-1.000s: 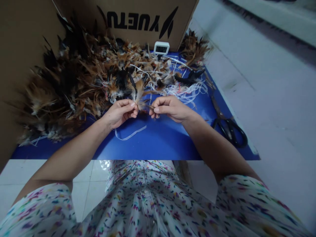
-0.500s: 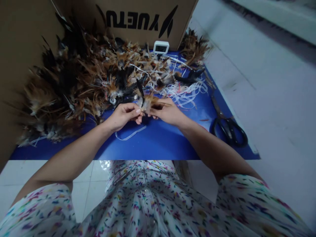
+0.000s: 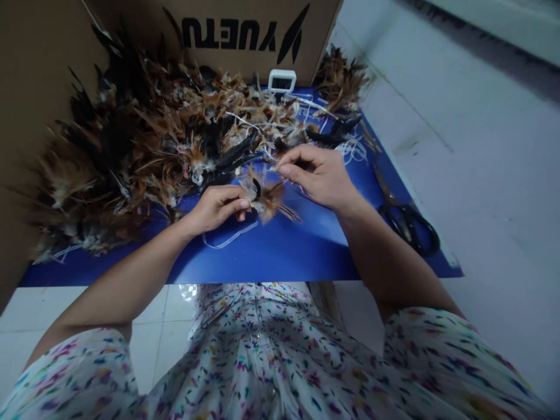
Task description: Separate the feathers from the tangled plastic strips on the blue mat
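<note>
My left hand (image 3: 222, 206) is closed, pinching the base of a small feather bunch (image 3: 269, 201) with brown, pale and black feathers. The bunch fans out to the right above the blue tabletop (image 3: 280, 256). To its upper right, my right hand (image 3: 318, 174) is closed in a pinch at the edge of the feather pile (image 3: 175, 134); whatever sits between its fingertips is too small to make out. A translucent ribbon strip (image 3: 231, 236) lies curved on the table just below my left hand.
Black-handled scissors (image 3: 409, 227) lie at the right edge of the table. A small white digital device (image 3: 282, 81) stands at the back before a cardboard box (image 3: 258, 64). White ribbon strips (image 3: 353, 150) lie beyond my right hand, and more brown feathers (image 3: 341, 79) at the back right corner.
My right hand has let go of the feather bunch and moved up and right toward the pile's edge. My left hand keeps the bunch, whose feathers now spread to the right.
</note>
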The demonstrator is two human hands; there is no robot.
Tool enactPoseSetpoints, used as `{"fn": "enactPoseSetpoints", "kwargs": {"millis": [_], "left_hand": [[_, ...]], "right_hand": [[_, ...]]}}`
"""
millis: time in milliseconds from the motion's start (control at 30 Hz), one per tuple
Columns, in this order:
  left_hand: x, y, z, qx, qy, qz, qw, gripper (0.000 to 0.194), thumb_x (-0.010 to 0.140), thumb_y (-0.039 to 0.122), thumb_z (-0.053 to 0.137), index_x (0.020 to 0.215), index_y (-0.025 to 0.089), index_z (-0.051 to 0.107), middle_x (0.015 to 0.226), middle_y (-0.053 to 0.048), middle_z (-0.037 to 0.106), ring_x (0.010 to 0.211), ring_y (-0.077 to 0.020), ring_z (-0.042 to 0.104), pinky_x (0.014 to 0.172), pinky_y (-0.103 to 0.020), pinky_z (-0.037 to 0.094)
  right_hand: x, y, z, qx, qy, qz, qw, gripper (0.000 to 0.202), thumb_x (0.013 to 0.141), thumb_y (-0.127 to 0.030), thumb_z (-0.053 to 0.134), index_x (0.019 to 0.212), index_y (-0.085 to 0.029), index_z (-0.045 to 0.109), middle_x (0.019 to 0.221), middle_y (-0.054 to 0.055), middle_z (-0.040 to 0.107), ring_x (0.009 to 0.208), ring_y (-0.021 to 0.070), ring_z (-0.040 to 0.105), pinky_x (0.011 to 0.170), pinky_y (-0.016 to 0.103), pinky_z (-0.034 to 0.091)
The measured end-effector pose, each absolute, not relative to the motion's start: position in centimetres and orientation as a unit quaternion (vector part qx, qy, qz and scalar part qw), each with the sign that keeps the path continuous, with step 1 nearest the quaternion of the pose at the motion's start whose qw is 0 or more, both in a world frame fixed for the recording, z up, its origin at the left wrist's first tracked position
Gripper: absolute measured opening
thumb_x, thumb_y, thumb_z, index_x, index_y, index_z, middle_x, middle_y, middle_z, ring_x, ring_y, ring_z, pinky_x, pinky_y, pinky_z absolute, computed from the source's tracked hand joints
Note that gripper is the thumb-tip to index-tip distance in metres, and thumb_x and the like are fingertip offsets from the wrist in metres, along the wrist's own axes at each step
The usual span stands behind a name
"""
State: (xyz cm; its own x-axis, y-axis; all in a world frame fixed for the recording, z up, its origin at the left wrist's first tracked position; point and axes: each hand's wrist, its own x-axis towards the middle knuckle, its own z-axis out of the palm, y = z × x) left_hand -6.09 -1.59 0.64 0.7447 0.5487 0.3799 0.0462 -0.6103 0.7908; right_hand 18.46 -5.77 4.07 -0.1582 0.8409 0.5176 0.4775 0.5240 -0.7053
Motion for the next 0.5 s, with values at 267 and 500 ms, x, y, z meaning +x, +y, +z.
{"fn": "enactPoseSetpoints", "kwargs": {"millis": [267,500], "left_hand": [[-6.03,-1.19,-0.09,0.903,0.138,0.297,0.279,0.034,0.098,0.036,0.054,0.072,0.016,0.065,0.061,-0.001,0.067,0.061,-0.0096,0.063,0.062,-0.018,0.046],[-6.08,-1.24,-0.20,0.909,0.148,0.287,0.263,0.035,0.098,0.036,0.054,0.072,0.016,0.065,0.061,-0.001,0.067,0.063,-0.0108,0.063,0.062,-0.019,0.046]], "right_hand": [[18.21,-6.35,4.34,-0.375,-0.822,0.132,0.407,0.017,0.094,-0.030,0.059,0.087,-0.020,0.070,0.086,0.002,0.070,0.080,0.0149,0.062,0.078,0.031,0.049],[17.95,-6.53,3.98,-0.340,-0.867,0.112,0.346,0.015,0.095,-0.018,0.053,0.090,-0.018,0.067,0.087,0.004,0.067,0.082,0.0160,0.060,0.078,0.031,0.047]]}}
